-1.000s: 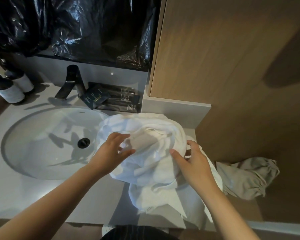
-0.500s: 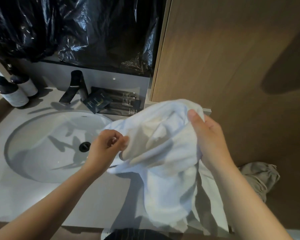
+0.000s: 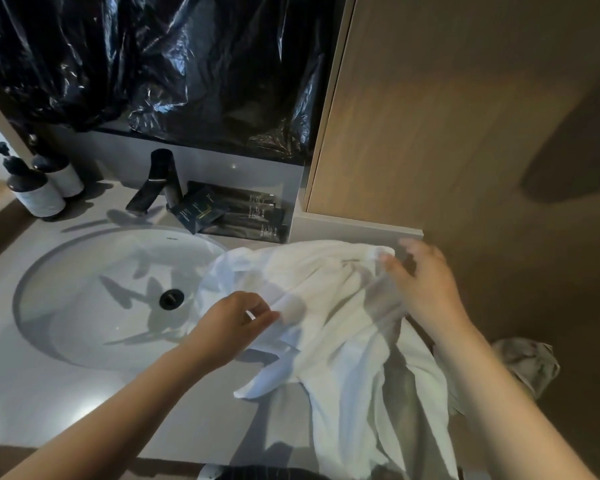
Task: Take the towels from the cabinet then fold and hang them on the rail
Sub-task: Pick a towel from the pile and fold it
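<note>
Pinching towel (image 3: 326, 289) fold with left hand (image 3: 229, 327); blurred right hand (image 3: 426, 289) at far edge, grip impossible to tell. Draped across worktop (image 3: 66, 403) beside sink (image 3: 101, 289), overhanging front: could slide off if loosened.

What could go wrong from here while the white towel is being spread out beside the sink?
1. The white towel overlaps the rim of the sink; it may slip into the basin and get wet.
2. Its lower part hangs over the front edge of the counter, and the left hand and right hand pinch only small bits, so it might slide to the floor.
3. A sweep could knock the dark packets behind it.
</note>
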### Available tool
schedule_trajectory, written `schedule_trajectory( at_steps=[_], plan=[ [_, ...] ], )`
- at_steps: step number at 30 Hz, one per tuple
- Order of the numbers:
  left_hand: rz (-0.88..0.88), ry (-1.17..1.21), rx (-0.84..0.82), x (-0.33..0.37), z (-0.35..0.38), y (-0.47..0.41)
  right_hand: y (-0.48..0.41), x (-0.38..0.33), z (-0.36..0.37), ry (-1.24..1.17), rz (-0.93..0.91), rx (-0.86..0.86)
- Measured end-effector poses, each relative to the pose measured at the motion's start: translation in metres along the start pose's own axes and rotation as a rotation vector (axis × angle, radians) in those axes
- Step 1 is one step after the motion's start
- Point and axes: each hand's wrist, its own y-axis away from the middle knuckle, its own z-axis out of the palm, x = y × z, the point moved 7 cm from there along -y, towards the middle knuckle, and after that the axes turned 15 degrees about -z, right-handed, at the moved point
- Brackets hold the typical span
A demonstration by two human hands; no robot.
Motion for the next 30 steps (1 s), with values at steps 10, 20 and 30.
schedule_trajectory(
  at_steps=[10, 20, 30],
  plan=[
    [0.023, 0.047, 0.192, 0.005, -0.010, -0.026, 0.047, 0.023, 0.055, 0.003, 0.217, -0.179],
    [-0.101, -0.091, 0.040, 0.001, 0.011, -0.047, 0.045, 0.064, 0.078, -0.284, 0.462, -0.008],
    [0.113, 0.205, 0.367, 0.037, -0.054, -0.020, -0.007, 0.015, -0.012, -0.785, 0.069, 0.199]
  ],
)
